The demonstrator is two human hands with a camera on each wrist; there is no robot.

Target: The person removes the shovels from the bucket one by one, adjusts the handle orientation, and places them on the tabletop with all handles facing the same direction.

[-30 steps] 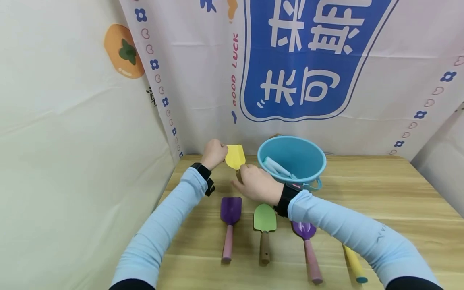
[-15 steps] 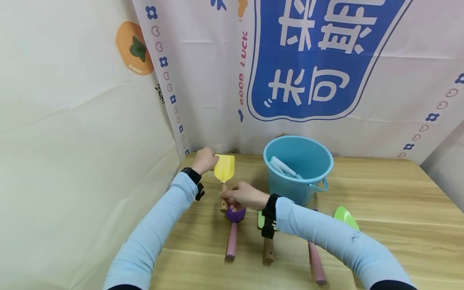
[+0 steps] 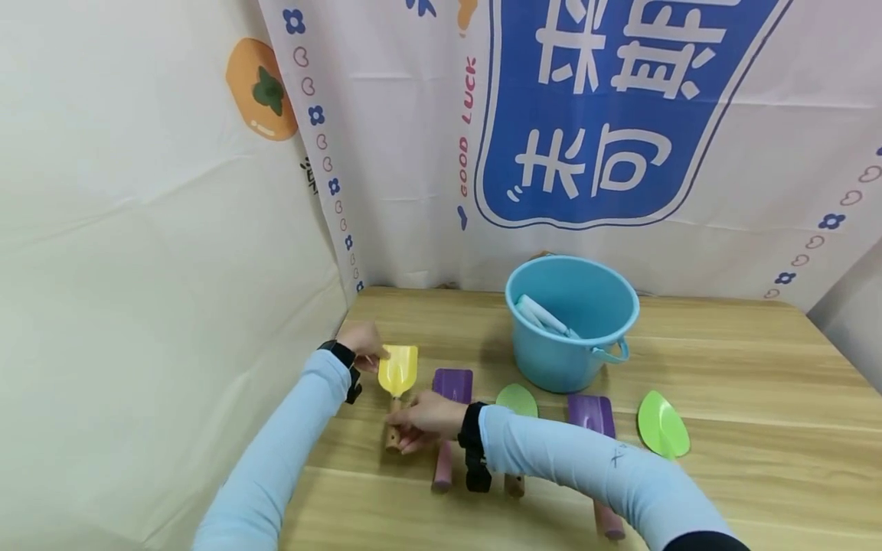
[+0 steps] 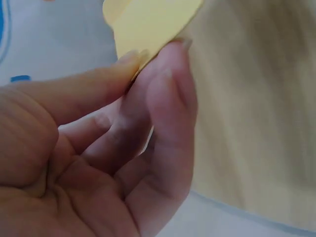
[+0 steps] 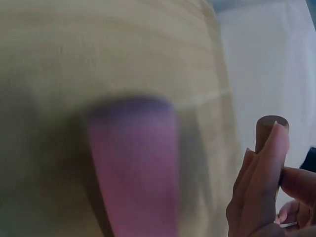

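Note:
A toy shovel [image 3: 398, 370] with a yellow blade and brown handle is held by both hands, left of the other shovels. My left hand [image 3: 363, 344] pinches the edge of its blade between thumb and fingers, as the left wrist view shows up close. My right hand [image 3: 429, 415] holds the brown handle [image 5: 265, 132] between thumb and fingers. Just beyond the right hand lies a shovel with a purple blade [image 3: 452, 384] and pink handle [image 5: 136, 173], partly covered by that hand.
A blue bucket [image 3: 558, 360] with pale blue items inside stands at the back. A green-bladed shovel [image 3: 517, 399], another purple-bladed shovel [image 3: 592, 414] and a pointed light-green blade [image 3: 663, 425] lie on the wooden table [image 3: 758, 383], partly under the right forearm. A printed cloth [image 3: 413, 138] hangs behind.
Both hands have brought the yellow shovel from the back of the table toward the left front. My right hand has shifted down along its handle. The bucket stays in place.

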